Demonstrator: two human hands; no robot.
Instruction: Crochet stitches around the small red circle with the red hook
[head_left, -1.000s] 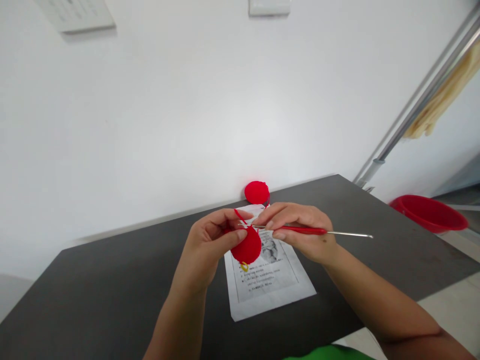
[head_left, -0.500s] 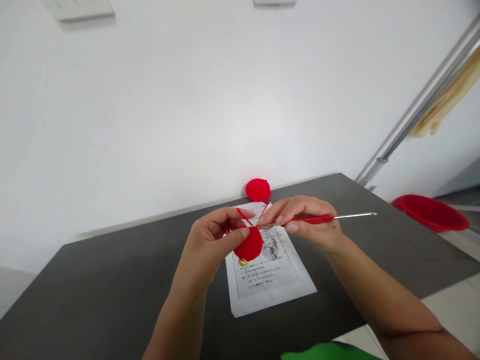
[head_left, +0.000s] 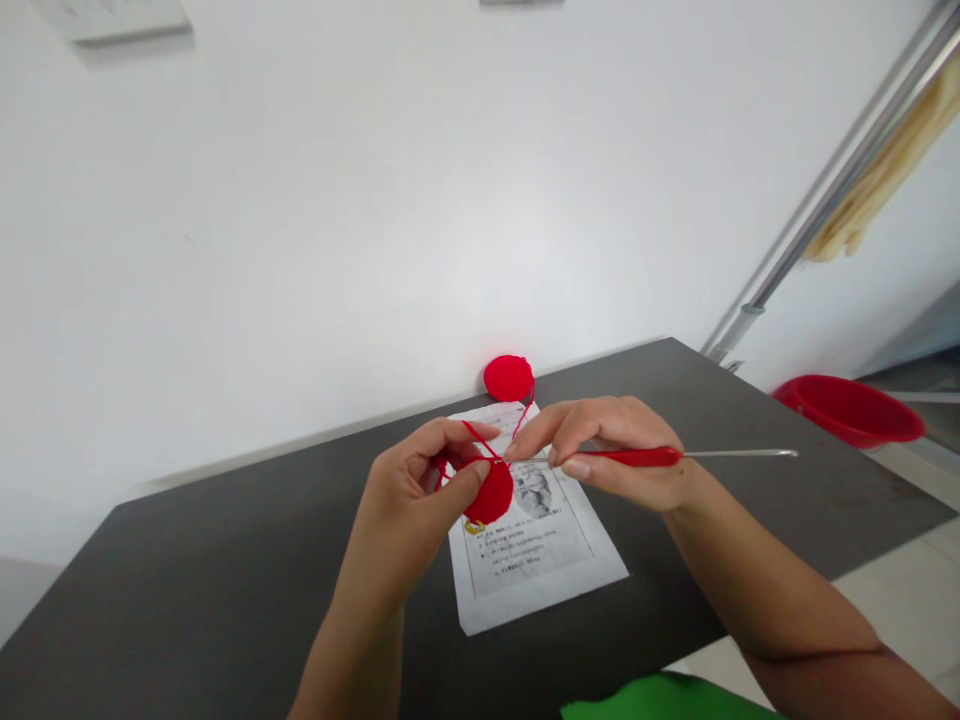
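My left hand (head_left: 420,480) pinches a small round red crochet piece (head_left: 491,495) above the table, with red yarn looped over its fingers. My right hand (head_left: 607,450) grips a red-handled metal crochet hook (head_left: 637,457); the hook's tip points left into the piece and its bare metal end sticks out to the right. A strand of red yarn runs from the piece back to a red yarn ball (head_left: 508,378) by the wall. Beneath the hands lies a printed paper sheet (head_left: 532,570).
A dark grey table (head_left: 187,600) stands against a white wall. A red basin (head_left: 847,410) sits on the floor to the right, next to a slanted metal pole (head_left: 825,200) with a beige cloth hanging. Green fabric shows at the bottom edge.
The hook has shifted slightly, tilting up and back level, with its metal end now further right. Both hands stay together on the red piece, and the view has drifted a little.
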